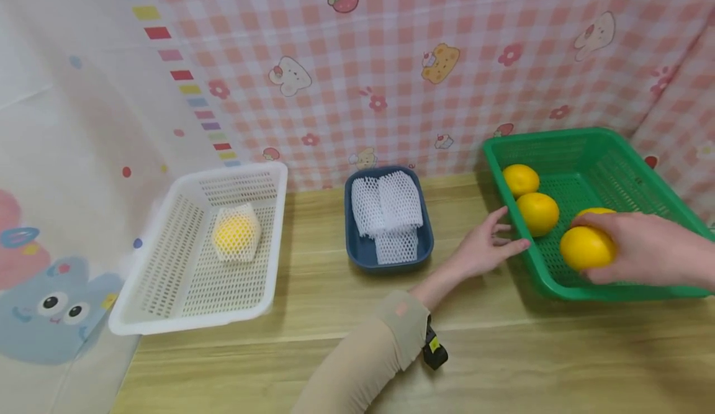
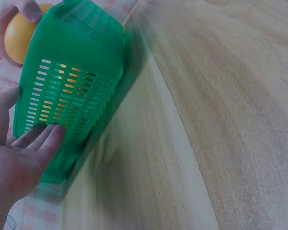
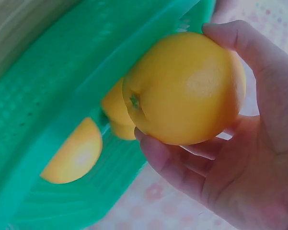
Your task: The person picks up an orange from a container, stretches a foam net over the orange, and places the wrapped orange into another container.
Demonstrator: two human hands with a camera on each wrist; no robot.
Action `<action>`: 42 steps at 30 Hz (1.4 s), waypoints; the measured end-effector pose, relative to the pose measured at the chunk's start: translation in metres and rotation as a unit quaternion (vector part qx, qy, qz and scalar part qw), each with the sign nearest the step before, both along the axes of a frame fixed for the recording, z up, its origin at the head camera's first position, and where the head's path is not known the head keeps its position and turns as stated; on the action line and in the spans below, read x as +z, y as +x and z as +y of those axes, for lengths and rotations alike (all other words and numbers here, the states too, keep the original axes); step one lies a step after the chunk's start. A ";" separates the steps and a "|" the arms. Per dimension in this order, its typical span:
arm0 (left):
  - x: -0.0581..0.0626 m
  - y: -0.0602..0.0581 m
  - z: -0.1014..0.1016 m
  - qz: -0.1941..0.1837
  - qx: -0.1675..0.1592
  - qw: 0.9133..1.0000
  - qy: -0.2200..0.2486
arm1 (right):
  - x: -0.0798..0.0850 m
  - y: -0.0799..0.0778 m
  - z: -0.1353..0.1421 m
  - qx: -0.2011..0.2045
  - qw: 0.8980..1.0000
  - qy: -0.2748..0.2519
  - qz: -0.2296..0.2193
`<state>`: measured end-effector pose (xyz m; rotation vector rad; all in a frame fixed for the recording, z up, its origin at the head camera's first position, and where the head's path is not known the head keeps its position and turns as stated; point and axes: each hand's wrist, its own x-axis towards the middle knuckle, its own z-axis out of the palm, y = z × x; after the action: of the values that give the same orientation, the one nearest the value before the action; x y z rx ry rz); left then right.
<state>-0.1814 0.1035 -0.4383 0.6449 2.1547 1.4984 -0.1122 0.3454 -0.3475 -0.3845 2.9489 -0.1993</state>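
My right hand [image 1: 656, 247] grips an orange [image 1: 588, 248] over the near part of the green basket [image 1: 625, 293]. The right wrist view shows thumb and fingers curled around that orange [image 3: 187, 88], its small green stem end facing left. Two more oranges lie against the basket's left wall, the farther orange [image 1: 521, 180] beside the nearer orange [image 1: 537, 213]. Another orange [image 1: 594, 211] is partly hidden behind the right hand. My left hand [image 1: 483, 247] is at the basket's left side, its thumb by the rim and fingers loosely extended; the slotted outer wall [image 2: 62, 91] fills its wrist view.
A navy tray [image 1: 389, 269] in the middle holds several white foam net sleeves [image 1: 399, 200]. To the left, a white basket [image 1: 195, 325] contains an orange in a foam net [image 1: 236, 235]. A checked pink cloth [image 1: 346, 103] hangs behind the wooden table [image 1: 251, 364].
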 end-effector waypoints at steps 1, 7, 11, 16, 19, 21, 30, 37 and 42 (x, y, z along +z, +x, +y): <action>0.000 0.000 0.000 -0.001 0.000 1.000 0.000 | 0.003 0.003 -0.005 0.001 1.000 -0.001 0.000; 0.000 -0.002 -0.003 0.004 -0.002 1.000 -0.013 | 0.013 0.018 -0.034 0.037 0.999 -0.015 0.027; 0.001 -0.004 -0.005 0.016 -0.006 0.999 -0.028 | 0.015 0.025 -0.053 0.067 0.996 -0.018 0.059; 0.002 -0.005 -0.006 0.048 -0.015 0.997 -0.057 | 0.013 0.030 -0.070 0.103 0.990 -0.029 0.094; 0.004 -0.006 -0.008 0.074 -0.023 0.994 -0.077 | 0.012 0.032 -0.079 0.116 0.987 -0.036 0.107; 0.006 -0.006 -0.010 0.089 -0.026 0.992 -0.089 | 0.010 0.034 -0.084 0.122 0.985 -0.039 0.112; 0.015 -0.004 -0.031 0.083 -0.022 0.995 -0.060 | -0.002 0.041 -0.105 0.140 0.981 -0.064 0.121; 0.026 0.000 -0.068 0.107 0.019 0.994 -0.027 | -0.015 0.046 -0.129 0.128 0.979 -0.094 0.128; 0.030 0.007 -0.098 0.129 0.042 0.991 -0.009 | -0.026 0.046 -0.144 0.100 0.978 -0.136 0.125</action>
<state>-0.1739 0.0050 -0.4086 0.7880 2.4129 1.5069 -0.0666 0.2015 -0.3739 -0.7952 3.1028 -0.5696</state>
